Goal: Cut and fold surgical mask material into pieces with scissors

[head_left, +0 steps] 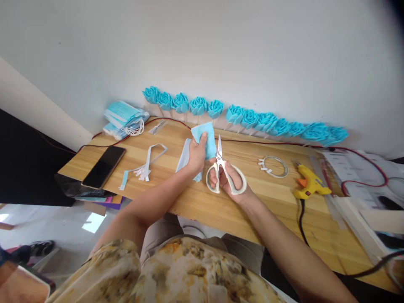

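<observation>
My left hand point(196, 155) is closed on a light blue piece of mask fabric point(204, 137), held up above the wooden table point(221, 202). My right hand point(229, 180) grips white-handled scissors point(224, 170) through the loops, blades pointing up beside the fabric's right edge. Another blue mask piece point(184, 157) lies on the table under my left hand.
Blue fabric roses point(249, 118) line the wall. A stack of blue masks point(123, 118) sits at the back left, a black phone point(104, 166) and white strips point(145, 168) to the left. A tape ring point(275, 166), yellow glue gun point(309, 183) and cables lie right.
</observation>
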Demonstrator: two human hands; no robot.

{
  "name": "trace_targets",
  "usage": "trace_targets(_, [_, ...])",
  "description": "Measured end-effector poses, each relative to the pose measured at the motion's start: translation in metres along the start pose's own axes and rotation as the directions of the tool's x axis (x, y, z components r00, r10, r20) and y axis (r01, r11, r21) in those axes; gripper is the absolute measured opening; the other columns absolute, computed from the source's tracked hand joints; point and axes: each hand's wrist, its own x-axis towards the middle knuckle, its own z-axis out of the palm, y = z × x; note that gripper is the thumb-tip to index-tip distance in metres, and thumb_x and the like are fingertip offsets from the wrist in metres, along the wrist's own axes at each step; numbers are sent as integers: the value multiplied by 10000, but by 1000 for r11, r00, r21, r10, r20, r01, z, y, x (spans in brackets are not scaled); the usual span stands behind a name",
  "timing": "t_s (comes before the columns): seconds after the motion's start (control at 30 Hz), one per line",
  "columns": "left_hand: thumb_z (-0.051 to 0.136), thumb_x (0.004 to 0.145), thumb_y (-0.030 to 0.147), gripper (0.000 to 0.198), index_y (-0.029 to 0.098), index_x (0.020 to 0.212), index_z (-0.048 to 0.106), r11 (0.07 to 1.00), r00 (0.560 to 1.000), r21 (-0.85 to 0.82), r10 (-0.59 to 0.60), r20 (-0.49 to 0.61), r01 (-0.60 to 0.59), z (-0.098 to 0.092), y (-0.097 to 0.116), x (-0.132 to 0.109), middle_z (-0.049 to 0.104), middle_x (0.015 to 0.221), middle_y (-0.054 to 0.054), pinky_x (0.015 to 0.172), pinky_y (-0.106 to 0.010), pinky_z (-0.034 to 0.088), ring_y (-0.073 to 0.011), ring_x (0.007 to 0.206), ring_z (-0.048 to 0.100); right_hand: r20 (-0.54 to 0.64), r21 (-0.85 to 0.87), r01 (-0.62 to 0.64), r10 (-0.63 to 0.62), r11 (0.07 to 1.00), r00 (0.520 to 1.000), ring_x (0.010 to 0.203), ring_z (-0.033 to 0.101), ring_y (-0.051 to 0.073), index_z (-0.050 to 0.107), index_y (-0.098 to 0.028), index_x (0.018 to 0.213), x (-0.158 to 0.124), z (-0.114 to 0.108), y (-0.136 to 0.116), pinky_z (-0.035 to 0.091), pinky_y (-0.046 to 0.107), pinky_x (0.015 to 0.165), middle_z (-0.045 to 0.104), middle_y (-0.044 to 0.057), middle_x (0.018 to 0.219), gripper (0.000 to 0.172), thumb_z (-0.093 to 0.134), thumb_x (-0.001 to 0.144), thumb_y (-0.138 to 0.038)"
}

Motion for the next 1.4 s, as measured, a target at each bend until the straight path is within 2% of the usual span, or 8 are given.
trace_targets(0.27, [669, 916, 420, 257, 196, 829, 579, 998, 1000, -56, -5, -28, 4, 3, -1, -1, 554, 705, 17, 672, -254, 424, -130, 649, 509, -106, -2, 16, -16, 1000, 994, 456, 483, 125, 639, -209, 1071, -2, 5, 0, 373, 258, 425, 539, -45, 580, 596, 675, 792, -735])
trace_targets(0.5, [643, 930, 381, 240, 192, 805, 564, 998, 1000, -55, 5, 3, -5, 3, 0, -1, 549, 720, 10, 683, -257, 428, -127, 643, 493, -179, 70, 34, -21, 997, 984, 402, 428, 95, 634, -191, 1039, -2, 12, 3, 338, 223, 361, 532, -55, 543, 643, 742, 724, -741])
trace_targets(0.8, [648, 912, 445, 264, 191, 885, 578, 999, 1000, -49, -14, 3, 14, 2, -6, 3, 581, 767, -2, 724, -262, 444, -142, 707, 540, -205, 82, 34, -17, 996, 979, 382, 433, 79, 643, -170, 1002, -1, 9, 8, 329, 200, 339, 525, -62, 530, 631, 770, 716, -718])
trace_targets(0.97, [655, 914, 434, 263, 196, 849, 563, 999, 999, -29, -34, -1, 34, 2, -5, 4, 549, 717, 10, 700, -262, 443, -136, 674, 518, -212, 70, 45, -29, 996, 977, 381, 420, 72, 650, -168, 1029, 1, 7, 11, 311, 197, 335, 508, -73, 540, 636, 780, 715, -706])
trace_targets(1.17, [725, 844, 511, 354, 184, 815, 591, 997, 997, -81, -6, 81, 12, -2, -1, 8, 593, 721, 4, 706, -260, 451, -130, 675, 540, -115, -3, 2, -2, 1000, 993, 416, 429, 79, 634, -181, 1078, 0, -2, 4, 327, 211, 372, 523, -63, 583, 623, 759, 750, -696])
trace_targets(1.27, [785, 785, 507, 378, 169, 806, 618, 993, 992, -107, -39, 119, 52, -4, 3, 9, 611, 709, 4, 685, -252, 452, -118, 654, 543, -52, 2, -33, 33, 999, 998, 443, 453, 100, 617, -201, 1052, -1, -4, -1, 345, 226, 394, 524, -56, 586, 625, 719, 755, -741])
trace_targets(1.4, [827, 757, 440, 352, 170, 745, 602, 983, 989, -142, -101, 104, 115, -3, 6, 8, 582, 647, 25, 649, -244, 434, -107, 617, 538, 17, 36, -19, 19, 999, 1000, 521, 502, 135, 595, -232, 1032, -1, -1, -4, 419, 262, 469, 566, -33, 638, 568, 686, 789, -738])
